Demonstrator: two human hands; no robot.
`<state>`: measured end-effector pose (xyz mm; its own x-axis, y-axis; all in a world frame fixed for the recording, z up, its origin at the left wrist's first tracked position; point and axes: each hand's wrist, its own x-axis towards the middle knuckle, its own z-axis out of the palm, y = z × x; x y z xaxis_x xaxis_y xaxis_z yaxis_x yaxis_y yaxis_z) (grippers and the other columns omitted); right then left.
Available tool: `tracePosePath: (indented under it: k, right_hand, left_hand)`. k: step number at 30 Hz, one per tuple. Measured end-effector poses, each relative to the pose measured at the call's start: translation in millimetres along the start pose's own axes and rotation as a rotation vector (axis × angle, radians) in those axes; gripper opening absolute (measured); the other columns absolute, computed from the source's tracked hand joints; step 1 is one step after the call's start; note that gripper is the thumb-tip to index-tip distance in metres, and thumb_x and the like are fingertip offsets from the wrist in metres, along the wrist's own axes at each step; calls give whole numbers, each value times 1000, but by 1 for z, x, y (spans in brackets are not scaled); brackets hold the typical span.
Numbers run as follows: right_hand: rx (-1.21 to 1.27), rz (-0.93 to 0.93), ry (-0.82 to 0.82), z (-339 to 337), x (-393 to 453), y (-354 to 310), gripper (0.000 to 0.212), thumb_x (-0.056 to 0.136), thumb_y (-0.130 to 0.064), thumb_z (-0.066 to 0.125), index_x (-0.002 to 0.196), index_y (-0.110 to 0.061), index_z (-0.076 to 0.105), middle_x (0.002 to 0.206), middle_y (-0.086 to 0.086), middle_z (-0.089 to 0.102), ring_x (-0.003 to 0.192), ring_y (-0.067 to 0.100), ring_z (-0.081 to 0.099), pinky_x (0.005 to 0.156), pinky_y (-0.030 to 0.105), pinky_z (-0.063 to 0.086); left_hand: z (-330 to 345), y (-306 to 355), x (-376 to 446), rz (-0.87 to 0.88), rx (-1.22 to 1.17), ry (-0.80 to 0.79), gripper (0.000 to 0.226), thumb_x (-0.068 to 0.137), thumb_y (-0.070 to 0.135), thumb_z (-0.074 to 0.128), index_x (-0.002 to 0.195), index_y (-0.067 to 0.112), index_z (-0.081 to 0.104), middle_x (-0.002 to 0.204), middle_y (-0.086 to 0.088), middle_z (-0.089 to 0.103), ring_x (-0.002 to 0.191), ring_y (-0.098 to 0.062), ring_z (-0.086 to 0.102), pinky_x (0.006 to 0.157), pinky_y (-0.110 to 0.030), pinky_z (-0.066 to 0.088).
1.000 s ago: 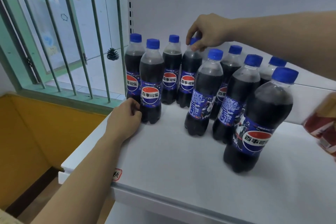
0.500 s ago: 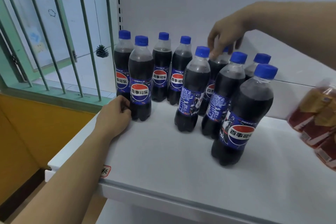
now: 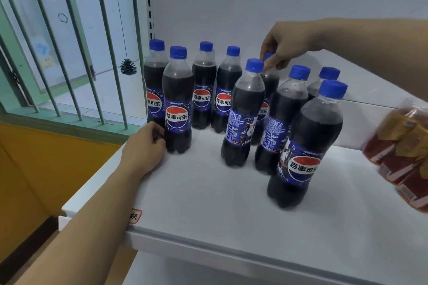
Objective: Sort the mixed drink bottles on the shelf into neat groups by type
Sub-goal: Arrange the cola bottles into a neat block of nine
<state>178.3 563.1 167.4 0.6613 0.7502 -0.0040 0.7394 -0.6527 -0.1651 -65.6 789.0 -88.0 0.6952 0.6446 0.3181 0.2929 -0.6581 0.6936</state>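
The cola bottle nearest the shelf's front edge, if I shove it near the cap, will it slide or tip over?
Likely tip: the nearest cola bottle is tall and narrow on a small lobed base. It looks nearly full, so probably heavy for its size and firm, not squashy. The white shelf looks smooth, so a low push near the base would probably slide it upright.
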Motion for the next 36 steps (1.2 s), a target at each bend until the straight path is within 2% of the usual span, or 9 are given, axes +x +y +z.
tracePosePath:
  k: [11,14,17,19,23,26,29,32,36]
  right_hand:
    - [-49,7,109,10,8,-9,18,87,-26,79,99,-17,68,87,3,75,60,10,73,58,21,51]
    - [-195,11,87,2,3,-18,32,89,-37,76,113,-21,63,94,4,74,63,14,74,64,28,54]
    - [-481,-140,313,-4,-2,-43,43,95,-48,65,126,-18,59,107,9,71,82,24,64,80,36,49]
    - [-433,-273,394,-2,-8,-71,42,100,-50,57,127,-17,59,109,9,68,78,22,62,77,34,45]
    - [-121,-298,159,3,-7,-133,49,99,-59,50,130,-22,54,100,1,66,72,18,70,53,25,51]
    - [-30,-266,4,22,-2,-158,46,95,-57,60,124,-21,57,97,2,69,65,13,72,53,23,55]
    - [43,-250,-13,42,7,-164,33,89,-46,74,105,-20,61,87,4,71,53,7,67,54,20,54]
    - [114,-151,66,40,7,-162,29,85,-40,81,96,-16,70,70,-3,72,53,3,67,52,14,51]
    - [123,-48,113,39,10,-154,23,86,-35,81,95,-14,74,67,-9,75,56,2,70,51,10,51]
  left_hand:
    - [0,0,0,-13,4,-9,20,90,8,57,101,25,58,92,6,65,82,-13,58,72,-33,42]
    - [0,0,0,-12,-13,6,20,90,8,57,99,25,59,88,9,64,81,-14,59,67,-31,41]
    - [0,2,-1,-49,-77,33,19,90,8,57,98,25,60,87,12,64,80,-7,59,62,-23,40]
    - [-2,4,1,-135,-205,86,15,92,9,58,96,24,60,91,8,65,85,-11,61,63,-22,41]
    - [-29,8,24,-339,-535,144,10,93,16,57,101,21,57,104,-7,66,92,-23,63,71,-33,48]
    - [-53,10,48,-218,-568,164,30,92,11,60,119,22,52,104,-3,63,84,-14,58,62,-26,45]
    - [-62,4,67,-15,-521,9,53,91,8,67,135,26,44,113,3,56,97,-11,57,67,-22,46]
    - [-51,-9,76,21,-556,-257,74,87,-3,67,148,23,34,120,0,56,106,-14,59,81,-29,51]
    - [-31,-32,73,34,-533,-412,73,81,-10,70,143,16,41,124,-8,63,102,-16,65,97,-41,53]
